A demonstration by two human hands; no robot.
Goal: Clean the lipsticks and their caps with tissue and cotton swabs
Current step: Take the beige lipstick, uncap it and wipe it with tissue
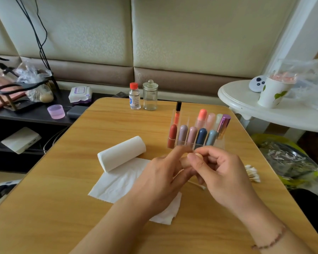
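Peach lipstick (186, 161) is gripped by both hands, left hand (162, 178) and right hand (222, 175), mid-table; likely uncapping, then wiping with tissue (117, 182).

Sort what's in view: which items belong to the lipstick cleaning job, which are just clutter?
Job:
- peach lipstick, held by left hand and right hand
- lipsticks in clear organizer
- tissue roll, torn tissue sheet
- cotton swab, swab pile

Lying about:
- wet wipes pack
- purple cup
- paper cup
- power bank

Unclear: small bottle, glass jar.
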